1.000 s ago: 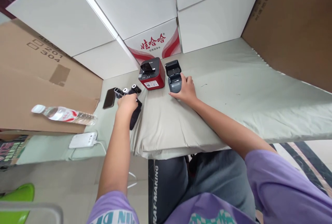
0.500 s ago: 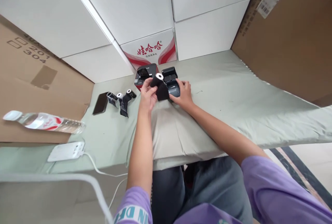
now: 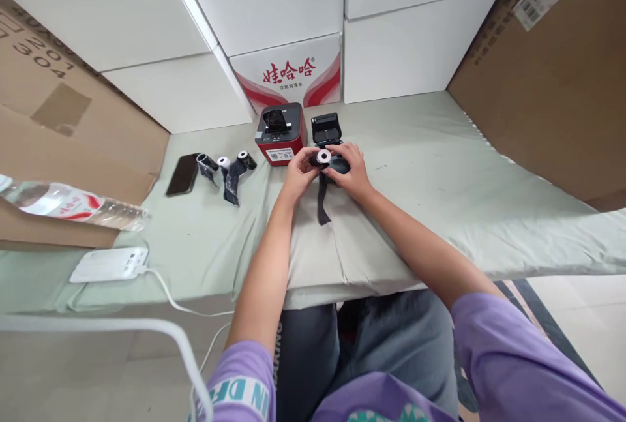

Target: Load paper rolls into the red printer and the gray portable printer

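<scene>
A black paper roll (image 3: 321, 160) with a white core is between my hands, its loose dark strip hanging toward the table's front edge. My left hand (image 3: 299, 174) is closed around the roll's left side. On the other side my right hand (image 3: 353, 173) curls its thumb and fingers about the roll. Just beneath and behind them lies a small black portable printer (image 3: 327, 127) with its lid up; my right hand hides part of its body. Left of it stands a red and black box-shaped printer (image 3: 282, 134) with a black strip on top.
Several more rolls (image 3: 235, 171) with dark loose ends lie to the left, beside a phone (image 3: 182, 175). Further left are a white power bank (image 3: 110, 265) with a cable and a water bottle (image 3: 78, 203). White boxes (image 3: 288, 70) line the back; a cardboard box (image 3: 548, 96) stands at right.
The roll has moved right and down over the open printer, and its strip now hangs down. My right hand has shifted from the printer to the roll. The view has tilted slightly.
</scene>
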Available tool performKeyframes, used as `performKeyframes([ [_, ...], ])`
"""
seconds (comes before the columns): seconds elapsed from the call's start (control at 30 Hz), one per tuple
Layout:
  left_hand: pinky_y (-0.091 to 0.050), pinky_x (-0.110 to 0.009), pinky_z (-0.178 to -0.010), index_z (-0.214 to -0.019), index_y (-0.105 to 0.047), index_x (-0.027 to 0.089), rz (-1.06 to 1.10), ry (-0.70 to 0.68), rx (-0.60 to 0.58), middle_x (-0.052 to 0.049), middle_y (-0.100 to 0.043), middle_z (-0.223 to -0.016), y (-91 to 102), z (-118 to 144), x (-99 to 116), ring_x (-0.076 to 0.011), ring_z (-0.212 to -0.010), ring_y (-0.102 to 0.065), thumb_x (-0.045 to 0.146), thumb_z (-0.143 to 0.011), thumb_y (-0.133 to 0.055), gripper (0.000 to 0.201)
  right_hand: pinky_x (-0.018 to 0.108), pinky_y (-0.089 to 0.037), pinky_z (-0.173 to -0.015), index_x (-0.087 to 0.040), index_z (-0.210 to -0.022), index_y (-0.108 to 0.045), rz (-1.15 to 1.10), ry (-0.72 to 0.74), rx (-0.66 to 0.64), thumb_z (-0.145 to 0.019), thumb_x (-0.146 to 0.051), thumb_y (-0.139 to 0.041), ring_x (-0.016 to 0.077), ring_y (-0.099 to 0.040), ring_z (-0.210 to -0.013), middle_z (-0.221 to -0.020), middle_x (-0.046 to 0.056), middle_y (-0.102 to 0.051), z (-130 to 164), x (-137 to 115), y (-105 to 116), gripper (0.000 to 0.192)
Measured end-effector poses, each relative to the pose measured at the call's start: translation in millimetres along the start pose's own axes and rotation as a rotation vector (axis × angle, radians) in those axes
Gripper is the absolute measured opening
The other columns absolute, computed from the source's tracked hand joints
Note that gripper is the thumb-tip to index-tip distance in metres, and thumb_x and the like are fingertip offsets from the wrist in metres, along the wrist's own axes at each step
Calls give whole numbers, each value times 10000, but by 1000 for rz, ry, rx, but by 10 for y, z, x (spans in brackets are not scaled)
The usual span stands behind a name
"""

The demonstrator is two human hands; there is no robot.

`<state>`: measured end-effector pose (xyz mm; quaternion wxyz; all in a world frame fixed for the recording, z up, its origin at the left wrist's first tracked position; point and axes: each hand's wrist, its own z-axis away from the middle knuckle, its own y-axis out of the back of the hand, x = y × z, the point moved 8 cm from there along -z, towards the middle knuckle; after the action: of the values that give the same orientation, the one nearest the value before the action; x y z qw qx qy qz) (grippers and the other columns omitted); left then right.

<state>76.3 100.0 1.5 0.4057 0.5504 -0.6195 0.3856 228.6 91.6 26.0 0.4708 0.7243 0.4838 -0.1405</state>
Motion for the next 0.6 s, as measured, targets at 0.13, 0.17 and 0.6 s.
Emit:
performKeyframes([
  [0.13,-523,-311,-819,-1043,-636,239,-141,-31,-34,-62,-744,-1076,-67,47,49,-238,-1011,-713,479,-680,-892,504,451,-402,-1065,-275,-1253,-703,-2,12,3,-903,-528,-663,287,-592,-1201,-1180,71,-707,7,-22,-11,435],
  [0.17,-515,-303,-794,-1043,-639,237,-189,-52,-19,-54,-747,-1068,-67,66,77,-226,-975,-710,458,-700,-881,474,450,-401,-1064,-270,-1248,-703,-12,18,8,-906,-534,-656,286,-599,-1197,-1179,72,-712,8,-26,-8,435],
  [0.6,-508,-330,-779,-937,-654,222,-188,-78,174,-31,-731,-935,130,33,24,-173,-855,-673,447,-822,-805,295,421,-411,-1025,-251,-1193,-704,-50,85,41,-963,-353,-498,250,-651,-1078,-1074,69,-738,11,-56,23,325],
])
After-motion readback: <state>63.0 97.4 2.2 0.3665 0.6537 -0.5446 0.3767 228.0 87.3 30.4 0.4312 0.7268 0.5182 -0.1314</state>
